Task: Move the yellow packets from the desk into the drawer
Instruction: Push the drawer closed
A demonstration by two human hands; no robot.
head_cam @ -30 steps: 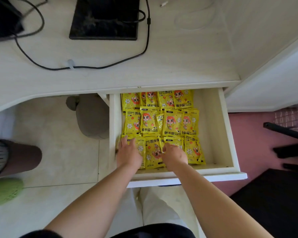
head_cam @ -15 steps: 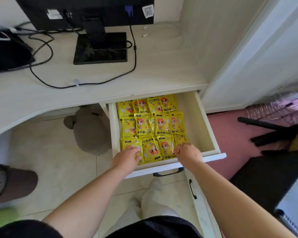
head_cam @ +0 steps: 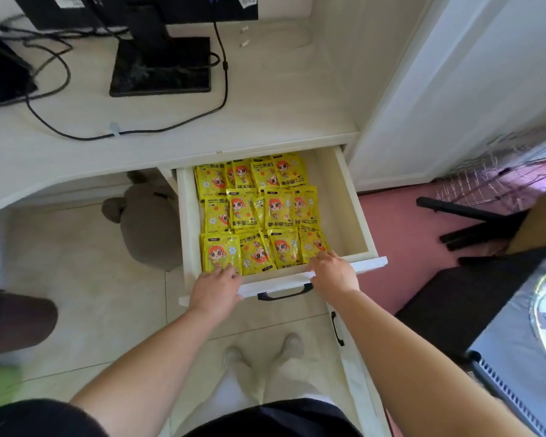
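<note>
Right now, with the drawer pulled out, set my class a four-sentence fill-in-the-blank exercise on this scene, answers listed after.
1. The yellow packets lie inside the open ____.
2. They fill the drawer's ____ side; its right side is bare.
3. The left hand and right hand reach over its ____ edge.
4. Its handle is coloured ____.
Missing: drawer; left; front; black.
</note>
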